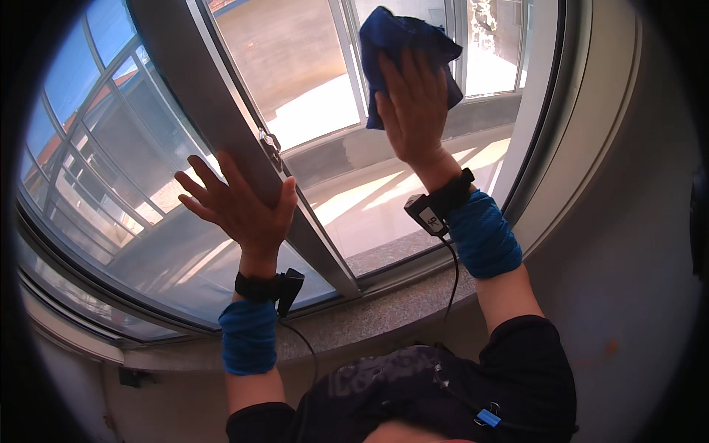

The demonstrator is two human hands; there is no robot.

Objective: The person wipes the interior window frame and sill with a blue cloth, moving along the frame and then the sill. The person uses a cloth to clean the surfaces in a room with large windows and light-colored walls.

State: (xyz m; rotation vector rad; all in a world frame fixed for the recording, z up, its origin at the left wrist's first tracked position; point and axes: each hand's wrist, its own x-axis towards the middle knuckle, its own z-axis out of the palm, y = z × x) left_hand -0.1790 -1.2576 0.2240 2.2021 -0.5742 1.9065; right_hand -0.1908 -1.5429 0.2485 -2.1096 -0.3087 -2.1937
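A dark blue cloth (pixel 384 33) is pressed against the right-hand window pane (pixel 317 199), high in view, with my right hand (pixel 413 111) flat over it, holding it there. My left hand (pixel 236 207) has its fingers spread and holds nothing; it rests on or just in front of the dark vertical sash frame (pixel 185 66) and the edge of the left glass pane (pixel 88 221). A small silver latch (pixel 269 144) sits on the sash just above my left thumb. Both wrists wear black straps with small devices and blue sleeves.
A granite sill (pixel 391 303) runs below the aluminium window, with a cream frame (pixel 591 148) and grey wall (pixel 620 310) at the right. Beyond the glass are barred outer windows, a ledge and buildings. Cables hang from both wrist devices past the sill.
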